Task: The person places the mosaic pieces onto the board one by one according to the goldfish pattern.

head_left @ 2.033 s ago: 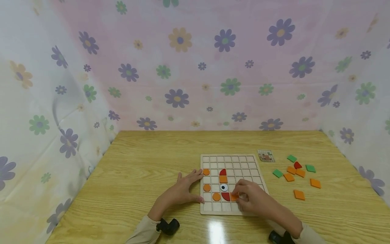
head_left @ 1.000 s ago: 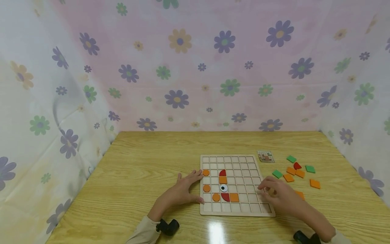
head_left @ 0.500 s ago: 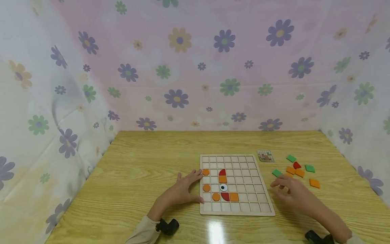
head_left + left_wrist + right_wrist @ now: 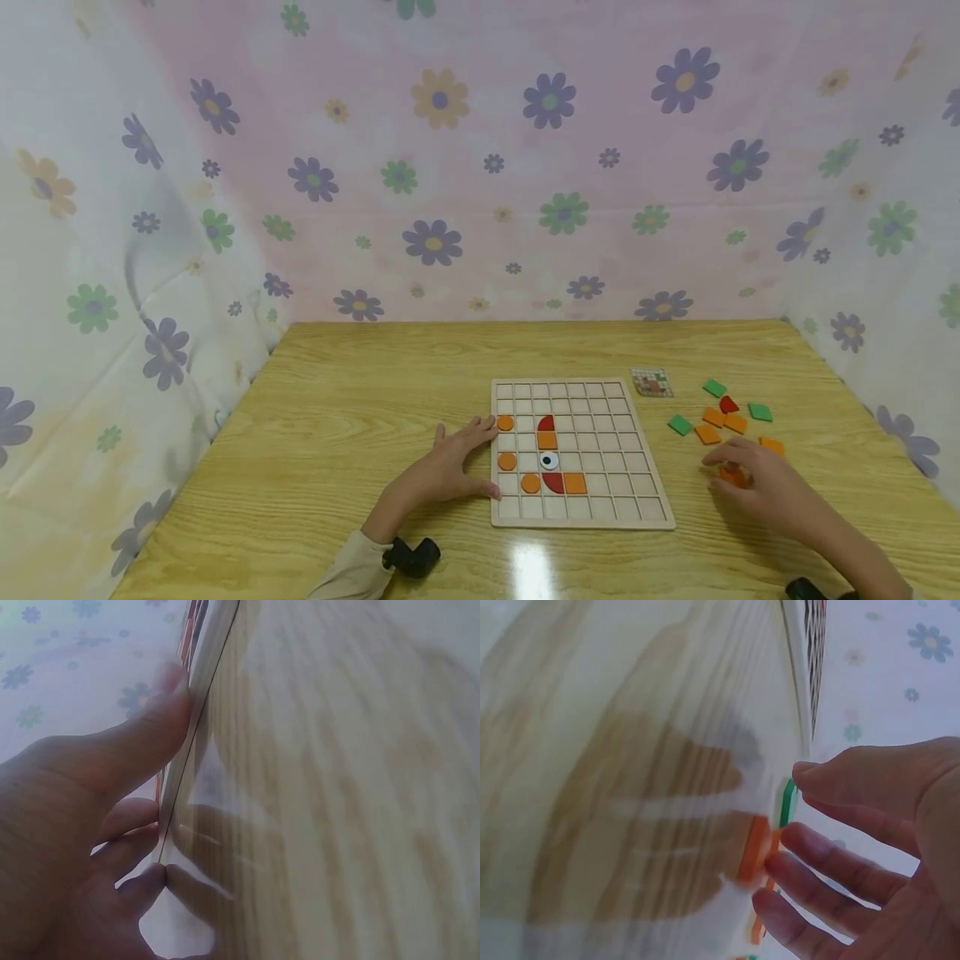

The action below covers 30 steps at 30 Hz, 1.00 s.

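We judge the step in hand to be picking the next loose piece for the wooden grid board (image 4: 606,461). Our right hand (image 4: 772,492) is well to the right of the board, bent over an orange square tile (image 4: 733,476) on the desk (image 4: 375,383); its thumb and fingers stand apart, with no firm pinch to be seen, and whether a fingertip touches the tile we cannot tell. Our left hand (image 4: 442,468) lies at the board's left edge, fingers spread and thumb touching the rim, which seems to steady it. On the board's left half sit three orange discs (image 4: 507,461), an eye disc (image 4: 549,460) and a few red and orange pieces. Right of the board lie more orange squares, green tiles (image 4: 679,425) and a red quarter-round tile (image 4: 727,405); a pattern card (image 4: 652,382) is just beside its far right corner. The next move, we think, calls for closing thumb and fingers on the flat tile's edges, then checking the card for its cell.
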Available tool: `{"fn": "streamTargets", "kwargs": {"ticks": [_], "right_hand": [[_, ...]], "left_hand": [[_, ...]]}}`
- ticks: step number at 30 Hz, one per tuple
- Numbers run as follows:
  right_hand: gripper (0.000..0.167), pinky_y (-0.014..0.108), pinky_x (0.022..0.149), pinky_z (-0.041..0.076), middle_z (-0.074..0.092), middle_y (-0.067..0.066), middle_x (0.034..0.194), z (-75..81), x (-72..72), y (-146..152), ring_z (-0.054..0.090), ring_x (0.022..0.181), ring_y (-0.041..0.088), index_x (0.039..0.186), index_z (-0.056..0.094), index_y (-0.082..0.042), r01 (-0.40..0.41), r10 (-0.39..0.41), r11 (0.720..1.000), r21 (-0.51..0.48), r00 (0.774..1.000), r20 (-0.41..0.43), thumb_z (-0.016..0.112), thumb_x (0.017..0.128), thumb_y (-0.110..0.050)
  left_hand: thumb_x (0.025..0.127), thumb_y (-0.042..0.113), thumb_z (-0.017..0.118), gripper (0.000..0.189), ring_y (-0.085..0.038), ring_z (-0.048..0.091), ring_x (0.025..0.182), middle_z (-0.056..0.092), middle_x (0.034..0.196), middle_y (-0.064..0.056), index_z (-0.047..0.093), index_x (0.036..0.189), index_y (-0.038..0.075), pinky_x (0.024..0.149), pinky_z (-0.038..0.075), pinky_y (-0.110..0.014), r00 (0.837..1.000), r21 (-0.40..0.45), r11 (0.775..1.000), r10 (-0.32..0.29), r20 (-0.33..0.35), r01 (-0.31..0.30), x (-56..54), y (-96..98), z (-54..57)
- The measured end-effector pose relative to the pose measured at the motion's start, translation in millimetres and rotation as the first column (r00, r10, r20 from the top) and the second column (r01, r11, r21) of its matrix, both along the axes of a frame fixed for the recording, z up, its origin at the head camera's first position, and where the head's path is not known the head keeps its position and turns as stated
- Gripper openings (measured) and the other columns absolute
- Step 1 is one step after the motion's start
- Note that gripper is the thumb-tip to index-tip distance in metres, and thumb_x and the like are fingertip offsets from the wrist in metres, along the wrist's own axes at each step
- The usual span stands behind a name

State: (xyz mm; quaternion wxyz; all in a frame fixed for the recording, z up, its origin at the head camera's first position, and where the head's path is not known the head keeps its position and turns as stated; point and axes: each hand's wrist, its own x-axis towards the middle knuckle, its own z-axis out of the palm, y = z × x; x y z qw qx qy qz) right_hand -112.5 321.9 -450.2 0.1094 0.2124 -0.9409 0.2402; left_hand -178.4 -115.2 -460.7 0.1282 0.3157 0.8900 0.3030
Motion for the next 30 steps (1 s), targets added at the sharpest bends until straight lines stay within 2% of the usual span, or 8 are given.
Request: {"fn": "streamTargets", "kwargs": {"ticks": [2, 7, 12, 18, 24, 30], "right_hand": [[0.025, 0.023, 0.052, 0.044, 0.059, -0.005, 0.088, -0.4, 1.0, 5, 0.053, 0.071, 0.004, 0.089, 0.069, -0.014, 0.023, -0.023, 0.999, 0.024, 1.000, 0.006, 0.080, 0.070, -0.003], [0.027, 0.027, 0.058, 0.048, 0.057, -0.007, 0.089, -3.5, 2.6, 17, 0.057, 0.074, 0.012, 0.087, 0.070, -0.016, 0.078, -0.075, 0.994, 0.078, 0.996, -0.037, 0.083, 0.066, -0.005], [0.027, 0.024, 0.054, 0.046, 0.056, -0.008, 0.084, -6.6, 3.1, 23, 0.052, 0.068, 0.002, 0.086, 0.069, -0.014, 0.083, -0.082, 0.994, 0.069, 0.997, -0.015, 0.082, 0.065, -0.002], [0.031, 0.022, 0.049, 0.042, 0.057, -0.009, 0.078, -12.0, 1.7, 22, 0.045, 0.064, -0.005, 0.083, 0.069, -0.014, 0.070, -0.069, 0.997, 0.026, 0.997, -0.033, 0.082, 0.062, 0.005], [0.032, 0.021, 0.048, 0.041, 0.059, -0.007, 0.082, -11.7, 1.0, 17, 0.047, 0.066, -0.004, 0.084, 0.068, -0.013, 0.065, -0.065, 0.998, 0.020, 0.998, 0.003, 0.078, 0.063, 0.009], [0.032, 0.021, 0.048, 0.038, 0.055, -0.009, 0.081, -9.1, 0.2, 12, 0.041, 0.064, -0.004, 0.083, 0.068, -0.014, 0.071, -0.072, 0.996, 0.047, 0.997, 0.024, 0.077, 0.063, 0.008]], "left_hand": [[0.075, 0.049, 0.074, 0.087, -0.023, 0.014, 0.143, 0.024, 0.155, 0.000, 0.038, 0.146, 0.013, 0.107, -0.006, -0.063, 1.000, -0.004, 1.000, 0.002, -0.004, -0.002, -0.3, 0.3, -0.3], [0.075, 0.049, 0.074, 0.087, -0.022, 0.014, 0.143, 0.024, 0.155, 0.000, 0.038, 0.146, 0.013, 0.107, -0.005, -0.063, 1.000, -0.007, 1.000, 0.002, -0.012, -0.002, -1.4, 1.3, -0.4], [0.075, 0.048, 0.074, 0.087, -0.024, 0.015, 0.143, 0.024, 0.155, -0.002, 0.038, 0.146, 0.011, 0.107, -0.004, -0.064, 1.000, -0.006, 1.000, -0.005, -0.024, 0.005, -2.2, 1.3, -0.3], [0.075, 0.050, 0.075, 0.089, -0.024, 0.013, 0.143, 0.023, 0.155, -0.002, 0.038, 0.146, 0.012, 0.106, -0.006, -0.064, 1.000, -0.002, 1.000, 0.002, -0.011, -0.002, -0.9, 0.5, 0.1], [0.075, 0.050, 0.074, 0.089, -0.025, 0.014, 0.143, 0.023, 0.155, -0.002, 0.038, 0.146, 0.012, 0.106, -0.006, -0.065, 1.000, -0.007, 1.000, 0.004, -0.013, -0.005, 0.0, 0.0, -1.1], [0.075, 0.050, 0.074, 0.088, -0.023, 0.013, 0.143, 0.023, 0.155, -0.001, 0.038, 0.146, 0.013, 0.106, -0.005, -0.065, 1.000, -0.010, 1.000, 0.007, -0.004, -0.007, 0.2, 0.1, -0.3]]}}
